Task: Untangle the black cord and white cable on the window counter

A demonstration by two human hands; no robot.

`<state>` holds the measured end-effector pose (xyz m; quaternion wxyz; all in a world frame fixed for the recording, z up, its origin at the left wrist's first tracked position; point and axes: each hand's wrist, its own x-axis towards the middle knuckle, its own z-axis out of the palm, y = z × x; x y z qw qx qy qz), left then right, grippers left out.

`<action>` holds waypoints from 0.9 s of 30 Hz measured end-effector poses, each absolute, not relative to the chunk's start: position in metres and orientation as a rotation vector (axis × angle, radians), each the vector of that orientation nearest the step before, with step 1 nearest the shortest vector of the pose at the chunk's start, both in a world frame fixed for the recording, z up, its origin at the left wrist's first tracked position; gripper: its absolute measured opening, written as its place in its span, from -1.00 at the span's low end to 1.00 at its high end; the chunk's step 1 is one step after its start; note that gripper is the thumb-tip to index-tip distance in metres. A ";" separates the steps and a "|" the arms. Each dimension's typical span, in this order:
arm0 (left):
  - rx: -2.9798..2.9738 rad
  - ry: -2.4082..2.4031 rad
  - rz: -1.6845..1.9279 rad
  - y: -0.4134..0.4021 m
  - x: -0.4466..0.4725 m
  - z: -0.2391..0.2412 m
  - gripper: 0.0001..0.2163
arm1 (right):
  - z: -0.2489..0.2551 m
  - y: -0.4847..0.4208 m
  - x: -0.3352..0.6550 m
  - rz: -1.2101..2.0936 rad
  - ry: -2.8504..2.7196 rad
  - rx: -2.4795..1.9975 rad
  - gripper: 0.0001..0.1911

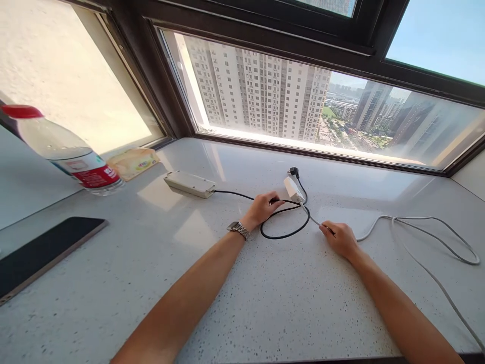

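Where the pale speckled surface (242,303) meets the window, both forearms reach forward. The left hand (261,208), a metal watch (238,229) on its wrist, lies curled over the black cable (284,235), fingers closed on it where it loops. This cable runs left to a white power strip (189,183) and ends in a black plug (293,172) beyond the hands. The right hand (341,238) pinches the grey cable (417,219) at its fingertips, just short of the white adapter (292,188), which lies between the hands and the plug. A water bottle (64,151) and a dark tablet (41,250) lie well to the left.
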<state>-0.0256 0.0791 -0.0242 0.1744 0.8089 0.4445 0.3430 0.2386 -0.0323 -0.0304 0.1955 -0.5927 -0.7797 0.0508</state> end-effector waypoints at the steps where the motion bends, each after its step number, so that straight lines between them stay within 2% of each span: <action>1: 2.283 1.308 0.948 0.080 -0.026 -0.024 -0.76 | -0.029 -0.030 0.248 0.128 -2.154 -1.735 -0.64; 13: 2.060 1.812 0.909 0.093 -0.049 -0.021 -0.79 | -0.017 -0.027 0.346 0.142 -1.510 -2.395 -0.65; 18: 1.990 1.912 0.914 0.097 -0.044 -0.020 -0.79 | -0.014 -0.026 0.356 0.140 -1.296 -2.473 -0.62; 27: 1.875 2.019 1.033 0.109 -0.051 -0.021 -0.75 | -0.026 -0.027 0.382 -0.106 -0.886 -2.413 -0.61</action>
